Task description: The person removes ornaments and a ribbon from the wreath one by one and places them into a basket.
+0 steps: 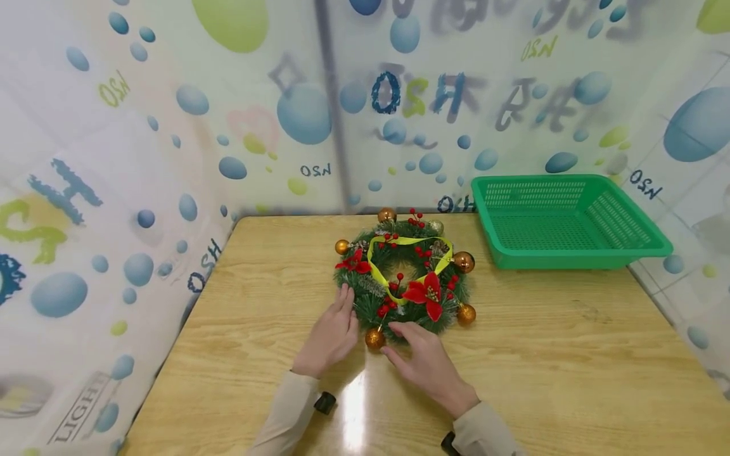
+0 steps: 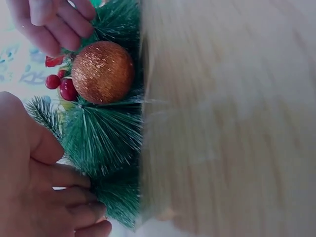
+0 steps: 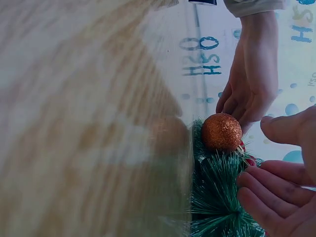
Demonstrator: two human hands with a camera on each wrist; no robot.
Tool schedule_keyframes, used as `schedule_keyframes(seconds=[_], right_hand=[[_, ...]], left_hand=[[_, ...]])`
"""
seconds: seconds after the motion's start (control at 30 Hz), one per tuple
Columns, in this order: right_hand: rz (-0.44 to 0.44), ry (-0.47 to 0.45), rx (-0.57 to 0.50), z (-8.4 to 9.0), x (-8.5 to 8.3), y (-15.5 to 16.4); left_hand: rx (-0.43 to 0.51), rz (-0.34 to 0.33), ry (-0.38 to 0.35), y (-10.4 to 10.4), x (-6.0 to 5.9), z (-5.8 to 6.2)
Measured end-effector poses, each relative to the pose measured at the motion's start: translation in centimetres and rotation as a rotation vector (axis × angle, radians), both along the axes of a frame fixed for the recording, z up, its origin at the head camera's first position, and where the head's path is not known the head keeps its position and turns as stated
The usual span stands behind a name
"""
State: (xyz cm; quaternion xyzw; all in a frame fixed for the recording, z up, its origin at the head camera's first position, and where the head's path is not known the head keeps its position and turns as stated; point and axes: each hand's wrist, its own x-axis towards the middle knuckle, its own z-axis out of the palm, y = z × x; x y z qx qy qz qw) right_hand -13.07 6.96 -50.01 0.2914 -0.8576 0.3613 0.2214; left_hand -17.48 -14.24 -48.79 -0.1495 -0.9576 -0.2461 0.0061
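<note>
A green Christmas wreath point(image 1: 367, 308) lies on the table, dressed with red poinsettias point(image 1: 426, 294), red berries and copper and gold baubles. Across its ring runs a loop of yellow ribbon point(image 1: 373, 269). With fingers stretched out, my left hand point(image 1: 329, 337) touches the greenery at the wreath's lower left. My right hand point(image 1: 426, 366) is at the near edge, thumb and fingers apart, beside a glittery orange bauble point(image 1: 374, 339). In the right wrist view, the fingers of this hand lie against the pine needles point(image 3: 219, 182). The wreath's underside is hidden.
A green plastic basket point(image 1: 570, 259) stands at the back right of the wooden table point(image 1: 256, 304). Behind and at both sides hangs a curtain point(image 1: 274, 183) printed with bubbles and letters, close to the table's back edge.
</note>
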Motion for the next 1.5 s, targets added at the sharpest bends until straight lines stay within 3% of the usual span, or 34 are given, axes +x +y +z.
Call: schedule_keyframes(seconds=[0.27,0.6,0.93,1.23,1.5], right_hand=[[-0.034,-0.061,0.023,0.2,-0.1,-0.5],[-0.144,-0.26,0.084,-0.2,-0.2,-2.7],[-0.286,-0.281,0.074,-0.4,-0.7,-2.9],[-0.27,-0.28,-0.011,-0.3,-1.1,-1.6],[-0.249,-0.365,-0.091,0.5,-1.0,-1.2]], left_hand=[[-0.058,-0.007,0.009,0.5,-0.1,0.3],[-0.041,0.001,0.005,0.4,-0.1,0.1],[-0.046,-0.004,-0.05,1.0,-0.3,0.4],[-0.057,-0.001,-0.041,1.5,-0.4,0.9],[-0.077,0.007,-0.038,1.9,-0.7,0.9]])
